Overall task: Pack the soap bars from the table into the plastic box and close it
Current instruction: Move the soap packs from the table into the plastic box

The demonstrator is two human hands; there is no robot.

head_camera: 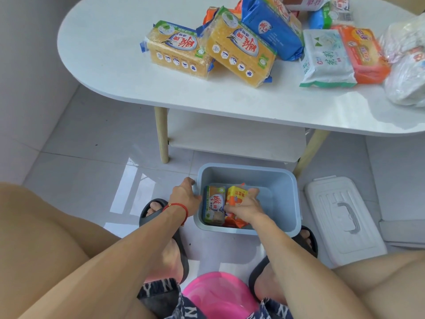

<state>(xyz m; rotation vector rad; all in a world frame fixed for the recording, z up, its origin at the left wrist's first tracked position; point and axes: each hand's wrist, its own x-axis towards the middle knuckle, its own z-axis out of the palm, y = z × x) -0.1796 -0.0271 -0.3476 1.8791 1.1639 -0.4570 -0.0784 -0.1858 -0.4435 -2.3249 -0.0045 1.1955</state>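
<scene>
A light blue plastic box (pixel 276 178) stands open on the floor between my feet. Inside it a yellow-and-green soap pack (pixel 212 204) stands on edge at the left. My right hand (pixel 247 207) reaches into the box and grips an orange-and-yellow soap pack (pixel 236 194) beside it. My left hand (pixel 185 195) grips the box's left rim. The white lid (pixel 342 217) lies flat on the floor to the right of the box. On the white table (pixel 115 65) lie several more soap packs: two yellow (pixel 177 50), a blue one (pixel 273 28), a white one (pixel 326 58), an orange one (pixel 363 54).
A low shelf (pixel 230 134) and wooden legs (pixel 162 134) sit under the table, just behind the box. A crumpled plastic bag (pixel 407 63) lies at the table's right edge. A pink stool (pixel 220 295) is under me. My black slippers flank the box.
</scene>
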